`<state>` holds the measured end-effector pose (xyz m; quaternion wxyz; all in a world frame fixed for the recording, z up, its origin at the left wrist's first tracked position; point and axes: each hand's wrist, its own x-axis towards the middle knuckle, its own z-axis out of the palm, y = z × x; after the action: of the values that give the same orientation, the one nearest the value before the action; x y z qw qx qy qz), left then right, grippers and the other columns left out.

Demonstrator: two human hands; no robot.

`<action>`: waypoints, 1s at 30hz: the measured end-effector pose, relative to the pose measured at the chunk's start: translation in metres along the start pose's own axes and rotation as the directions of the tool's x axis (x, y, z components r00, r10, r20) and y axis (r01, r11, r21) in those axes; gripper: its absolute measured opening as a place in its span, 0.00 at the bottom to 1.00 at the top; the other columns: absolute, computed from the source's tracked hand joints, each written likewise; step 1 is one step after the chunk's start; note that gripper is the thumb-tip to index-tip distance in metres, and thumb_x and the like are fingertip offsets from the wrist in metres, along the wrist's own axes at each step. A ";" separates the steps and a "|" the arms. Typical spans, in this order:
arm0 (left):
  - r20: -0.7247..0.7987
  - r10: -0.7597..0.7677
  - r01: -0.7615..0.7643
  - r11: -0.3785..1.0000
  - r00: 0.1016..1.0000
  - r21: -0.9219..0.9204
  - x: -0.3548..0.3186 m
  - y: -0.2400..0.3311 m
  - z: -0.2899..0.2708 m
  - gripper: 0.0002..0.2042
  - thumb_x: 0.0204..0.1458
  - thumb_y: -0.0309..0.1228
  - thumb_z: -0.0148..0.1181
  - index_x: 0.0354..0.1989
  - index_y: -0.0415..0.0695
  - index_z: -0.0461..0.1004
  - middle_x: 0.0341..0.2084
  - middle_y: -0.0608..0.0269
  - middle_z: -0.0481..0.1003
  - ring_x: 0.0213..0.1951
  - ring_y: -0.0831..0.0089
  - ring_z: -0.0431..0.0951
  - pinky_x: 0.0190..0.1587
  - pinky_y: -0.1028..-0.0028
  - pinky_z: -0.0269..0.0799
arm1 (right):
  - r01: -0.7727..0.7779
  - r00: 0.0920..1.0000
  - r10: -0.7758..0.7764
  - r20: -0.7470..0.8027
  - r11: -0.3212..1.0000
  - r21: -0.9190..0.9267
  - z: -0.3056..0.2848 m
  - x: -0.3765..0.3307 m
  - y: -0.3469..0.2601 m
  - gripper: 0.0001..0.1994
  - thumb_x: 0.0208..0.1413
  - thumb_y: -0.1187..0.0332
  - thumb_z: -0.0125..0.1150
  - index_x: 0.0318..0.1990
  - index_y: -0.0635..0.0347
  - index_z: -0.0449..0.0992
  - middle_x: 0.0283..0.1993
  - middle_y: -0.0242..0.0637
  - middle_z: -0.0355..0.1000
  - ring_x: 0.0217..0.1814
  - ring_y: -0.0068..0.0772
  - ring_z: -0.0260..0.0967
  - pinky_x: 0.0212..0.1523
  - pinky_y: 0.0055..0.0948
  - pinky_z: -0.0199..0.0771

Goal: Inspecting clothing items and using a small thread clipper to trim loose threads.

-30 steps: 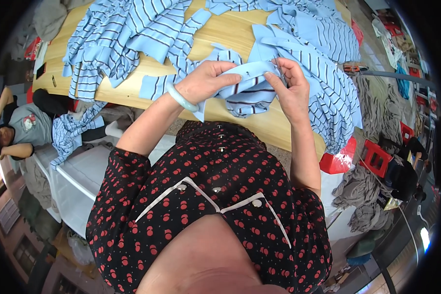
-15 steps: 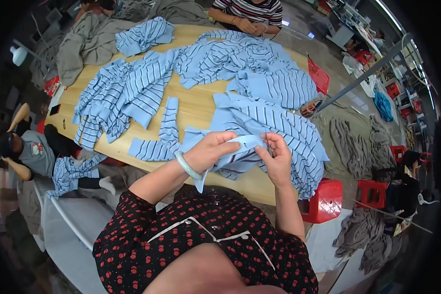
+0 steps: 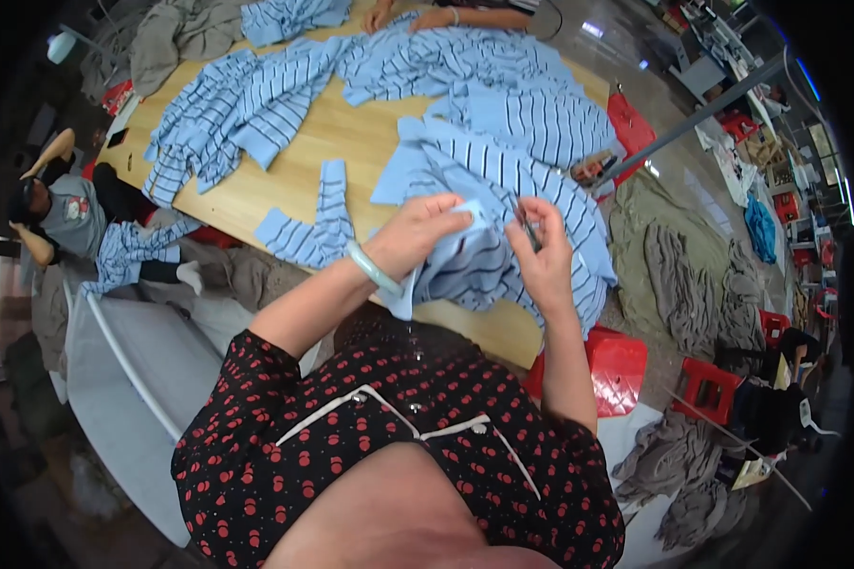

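My left hand (image 3: 416, 233) pinches the plain light-blue edge of a knit garment (image 3: 512, 161) with dark and white stripes. A pale bangle circles that wrist, and a flap of the blue fabric hangs below it. Just right of the pinched edge, my right hand (image 3: 547, 256) is closed on a small dark metal tool, seemingly thread snips (image 3: 529, 230); its tip stands close to the fabric. Most of the garment lies bunched on the wooden table (image 3: 299, 180) beyond my hands. A striped sleeve-like piece (image 3: 328, 213) lies to the left.
More striped blue garments (image 3: 247, 100) are heaped across the table. At its far side, a co-worker's hands (image 3: 432, 19) rest by the pile. Another person (image 3: 76, 213) sits at left. Red stools (image 3: 617, 365) and grey cloth heaps (image 3: 678, 284) stand at right, beside a slanting pole (image 3: 702, 119).
My right hand has left the fabric edge, and the metal tool now shows in its fingers. My left hand keeps its pinch. The whole view has shifted, with the table higher in it.
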<state>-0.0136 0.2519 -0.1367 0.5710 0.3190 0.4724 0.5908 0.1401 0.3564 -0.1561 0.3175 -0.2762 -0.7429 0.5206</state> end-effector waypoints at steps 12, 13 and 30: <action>0.019 -0.031 0.031 0.999 0.999 -0.029 0.004 -0.003 -0.016 0.09 0.52 0.27 0.44 0.38 0.38 0.67 0.30 0.67 0.71 0.30 0.85 0.70 0.32 0.85 0.67 | 0.168 0.979 -0.145 0.146 0.973 -0.156 0.013 0.006 -0.024 0.13 0.42 0.73 0.58 0.38 0.63 0.67 0.31 0.34 0.69 0.31 0.22 0.66 0.33 0.20 0.65; 0.023 -0.022 0.022 1.000 0.999 -0.004 0.005 -0.004 -0.019 0.09 0.52 0.27 0.44 0.38 0.38 0.67 0.30 0.68 0.71 0.30 0.85 0.70 0.32 0.85 0.66 | 0.158 0.978 -0.130 0.161 0.973 -0.171 0.015 0.008 -0.024 0.12 0.42 0.73 0.58 0.38 0.63 0.68 0.31 0.34 0.69 0.30 0.22 0.66 0.33 0.20 0.65; 0.063 -0.030 0.027 0.998 0.998 0.055 0.030 -0.007 -0.058 0.09 0.49 0.31 0.47 0.30 0.37 0.69 0.20 0.75 0.66 0.24 0.88 0.62 0.27 0.85 0.59 | 0.030 0.994 -0.007 0.108 0.975 -0.220 0.040 0.027 -0.007 0.10 0.43 0.75 0.58 0.36 0.65 0.70 0.31 0.31 0.69 0.31 0.17 0.63 0.34 0.16 0.63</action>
<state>-0.0685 0.2688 -0.1686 0.5853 0.3463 0.4744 0.5590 0.0916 0.3504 -0.1544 0.2494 -0.2746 -0.8146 0.4458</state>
